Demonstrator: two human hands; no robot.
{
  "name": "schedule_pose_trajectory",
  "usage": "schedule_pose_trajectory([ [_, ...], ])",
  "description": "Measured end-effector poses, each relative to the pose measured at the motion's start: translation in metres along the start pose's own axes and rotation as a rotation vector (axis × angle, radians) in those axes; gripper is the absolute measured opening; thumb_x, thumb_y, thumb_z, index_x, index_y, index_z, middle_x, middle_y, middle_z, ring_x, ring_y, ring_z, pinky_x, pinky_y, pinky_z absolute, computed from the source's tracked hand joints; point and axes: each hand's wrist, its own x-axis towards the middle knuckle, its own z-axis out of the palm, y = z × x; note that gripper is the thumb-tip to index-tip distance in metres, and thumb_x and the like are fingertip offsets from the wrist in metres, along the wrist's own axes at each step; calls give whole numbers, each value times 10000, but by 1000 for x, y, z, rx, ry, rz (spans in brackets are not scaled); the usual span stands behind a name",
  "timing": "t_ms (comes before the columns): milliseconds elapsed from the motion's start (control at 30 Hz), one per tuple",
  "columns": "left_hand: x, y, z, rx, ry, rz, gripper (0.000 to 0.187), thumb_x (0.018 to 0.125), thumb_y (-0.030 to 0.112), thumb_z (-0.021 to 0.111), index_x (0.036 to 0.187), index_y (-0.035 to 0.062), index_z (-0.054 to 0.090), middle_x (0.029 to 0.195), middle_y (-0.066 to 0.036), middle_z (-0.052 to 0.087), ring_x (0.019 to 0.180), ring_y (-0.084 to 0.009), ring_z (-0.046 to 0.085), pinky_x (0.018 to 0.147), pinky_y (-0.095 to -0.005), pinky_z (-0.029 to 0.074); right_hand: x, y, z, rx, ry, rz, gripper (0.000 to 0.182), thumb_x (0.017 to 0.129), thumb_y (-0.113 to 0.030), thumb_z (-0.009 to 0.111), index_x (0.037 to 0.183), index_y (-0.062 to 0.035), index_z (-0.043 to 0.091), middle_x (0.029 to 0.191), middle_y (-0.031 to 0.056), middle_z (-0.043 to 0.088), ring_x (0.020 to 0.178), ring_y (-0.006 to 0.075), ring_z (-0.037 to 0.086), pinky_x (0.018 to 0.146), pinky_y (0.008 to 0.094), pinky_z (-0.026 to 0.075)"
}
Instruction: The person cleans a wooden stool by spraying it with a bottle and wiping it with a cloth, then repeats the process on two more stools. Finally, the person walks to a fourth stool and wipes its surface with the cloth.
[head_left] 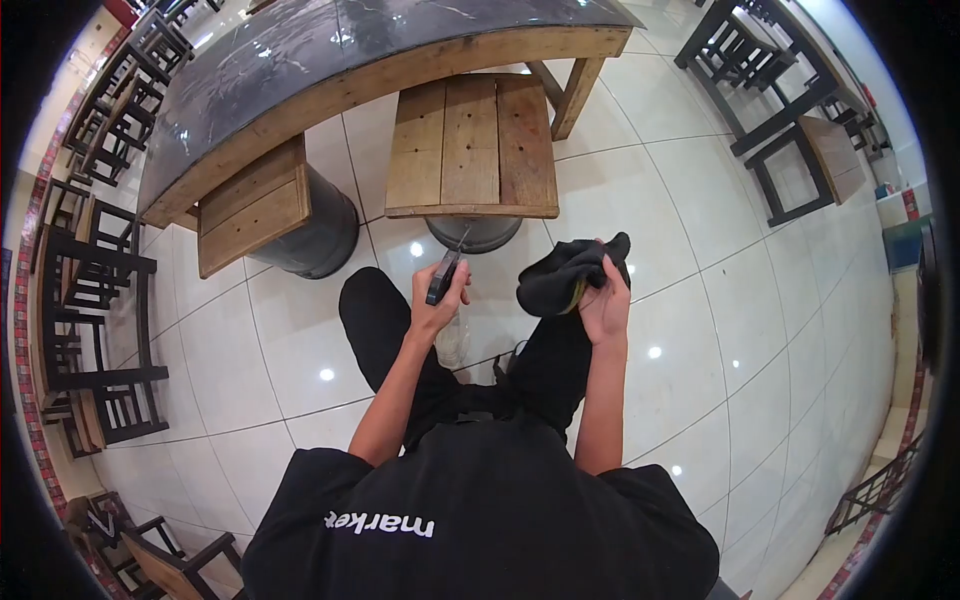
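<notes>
My left hand point(437, 302) is closed around a dark-handled tool point(444, 280) with a thin metal tip pointing up and away from me. The tool's exact kind is not clear. In my right hand point(604, 305) is a soft black item point(560, 275), bunched up, with a strip of yellow-green along its lower edge; it may be a cloth or a shoe. My fingers and thumb grip it at its right side. Both hands are held above my knees, apart from each other.
Ahead stands a dark-topped table with a wooden edge point(400, 75). A wood-topped stool point(470, 150) sits before me, and another wood-topped stool point(255, 220) is to its left. More chairs point(95, 310) line the left; a bench point(810, 170) is at right. The floor point(690, 330) is glossy tile.
</notes>
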Motion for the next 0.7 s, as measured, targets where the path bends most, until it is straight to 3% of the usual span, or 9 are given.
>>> schedule_pose_trajectory([
  [133,2,4,10,43,-39,5,339,933,257,601,854,-70,635,722,-100,629,527,-146,599,498,-273,467,-8,-3,-4,126,-155,-10,482,982,-132,448,1449,-104,330,1294,92,526,1175,228,550,1004,394,456],
  [367,7,1,23,45,-107,-25,342,929,261,606,837,-67,637,719,-97,628,524,-143,597,498,-266,458,-3,-2,-22,36,-115,-79,535,983,-34,426,1482,-161,277,1335,74,493,1202,219,522,1041,383,422],
  [567,10,4,35,9,-214,-60,352,929,272,601,837,-65,639,740,-102,641,532,-140,603,489,-275,470,-6,0,-12,64,-89,-194,481,1015,-157,379,1484,-162,276,1369,72,474,1249,230,482,1065,418,375],
  [633,8,12,39,-10,-188,-35,334,915,267,623,769,-33,630,677,-55,626,511,-109,587,473,-257,441,-7,2,-8,89,-33,-169,457,1036,-302,306,1459,-128,321,1375,80,486,1269,225,470,1076,432,358],
  [667,7,11,39,-11,-190,-38,334,915,267,623,769,-33,630,677,-55,626,511,-109,587,473,-257,441,-4,4,-18,88,-30,-169,457,1036,-302,306,1459,-128,321,1375,80,486,1269,225,470,1076,432,358],
  [700,8,7,39,-28,-209,-29,330,920,270,617,785,-32,628,699,-57,631,523,-111,591,478,-262,445,3,7,-37,169,-171,-81,442,1022,-294,331,1427,-121,368,1365,87,496,1258,235,479,1069,426,364],
])
